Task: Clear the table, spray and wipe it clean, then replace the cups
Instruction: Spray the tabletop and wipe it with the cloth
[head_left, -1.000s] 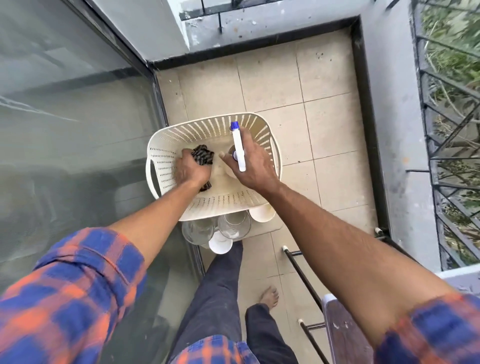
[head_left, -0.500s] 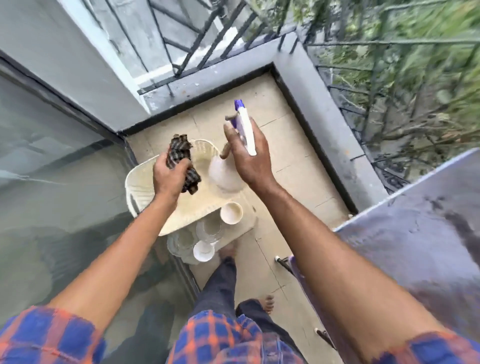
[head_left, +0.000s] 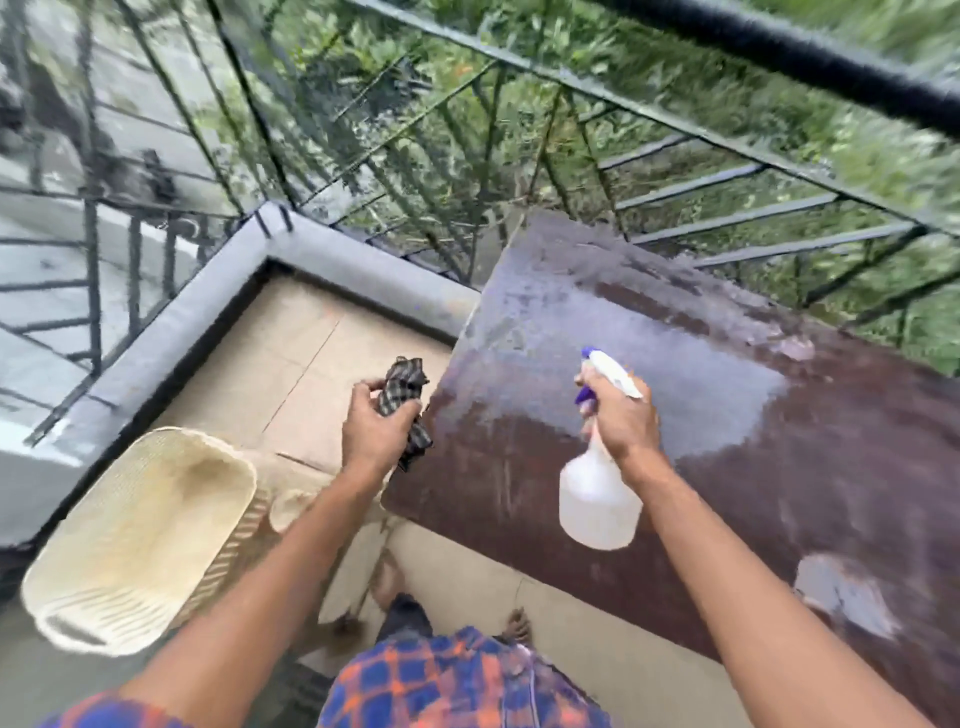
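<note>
Spray bottle (head_left: 597, 504) in right hand (head_left: 623, 423), cloth (head_left: 402, 384) in left hand (head_left: 374, 434), basket (head_left: 135, 535) nearby.

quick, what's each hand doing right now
Left hand: grips the checked cloth.
Right hand: holds the spray bottle over the table.

1. We see the table (head_left: 779, 467) in dark reddish brown, with pale grey patches.
2. Our spray bottle (head_left: 597, 499) has a cloudy white body, a white head and a blue-violet nozzle and trigger.
3. The cloth (head_left: 402, 387) is checked in black and grey.
4. The basket (head_left: 140, 535) is cream, with slotted sides.
5. Our shirt (head_left: 457, 680) is plaid in blue and orange.
6. The floor tiles (head_left: 311, 364) are beige, the railing (head_left: 779, 49) black, the ledge (head_left: 363, 275) grey.
</note>
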